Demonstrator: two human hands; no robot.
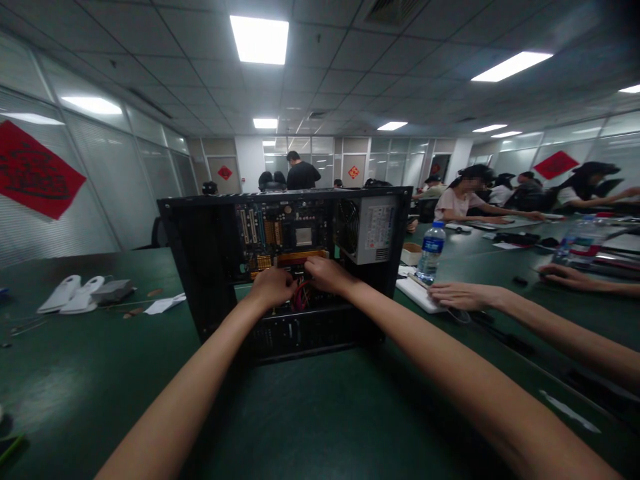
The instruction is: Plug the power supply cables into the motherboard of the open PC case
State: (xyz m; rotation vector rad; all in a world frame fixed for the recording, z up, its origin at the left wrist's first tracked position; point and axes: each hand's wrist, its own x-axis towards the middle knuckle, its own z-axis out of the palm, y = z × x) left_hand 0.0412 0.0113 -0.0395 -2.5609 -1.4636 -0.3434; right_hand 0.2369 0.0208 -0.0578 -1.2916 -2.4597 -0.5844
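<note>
An open black computer case [200, 320] stands on the green table, its inside facing me. Inside it are a motherboard [314, 215] and, at the upper right, a silver power supply [377, 230]. My left hand [274, 288] is at the board's lower edge, fingers curled together. Close to its right, my right hand [327, 275] has bent, closed fingers just below the yellow and red memory slots [300, 256]. Coloured wires [301, 295] hang between and below the hands. Whatever the fingertips hold is too small or hidden to make out.
White objects [75, 294], a grey block [113, 291] and paper [165, 304] lie left on the table [100, 360]. At right are a water bottle [431, 252], a white device [419, 294] and another person's hand [465, 296]. More people sit beyond.
</note>
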